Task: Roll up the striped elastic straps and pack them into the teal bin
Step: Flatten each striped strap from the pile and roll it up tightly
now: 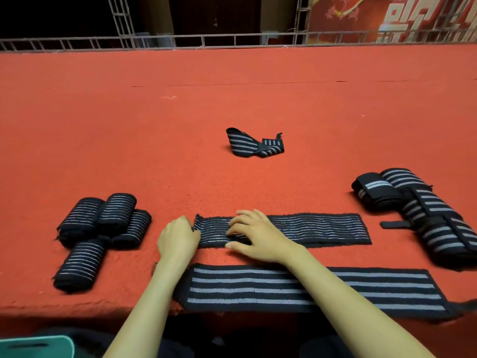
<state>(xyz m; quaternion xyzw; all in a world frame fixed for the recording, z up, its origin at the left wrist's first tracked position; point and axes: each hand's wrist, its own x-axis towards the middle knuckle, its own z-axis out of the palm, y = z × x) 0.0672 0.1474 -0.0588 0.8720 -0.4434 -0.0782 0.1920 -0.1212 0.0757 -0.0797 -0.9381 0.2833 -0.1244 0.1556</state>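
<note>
**While the Strap Was Pinned, a Slack Roll Was Risked**

As the strap [322, 228] lay flat across the red cloth [232, 99], its left end was gripped by the curled fingers of the left hand [178, 237]. It was pressed down by the right hand [254, 237], fingers spread and straight. Finished rolls [103, 223] were seen near it on the left, and the bin [38, 344] was glimpsed at the lower left edge, well apart. If the first turn were started crooked or loose, a coned roll could be produced and sprung open by the elastic. The wide strap [309, 288], just below, could be dragged askew by the forearms.
</note>
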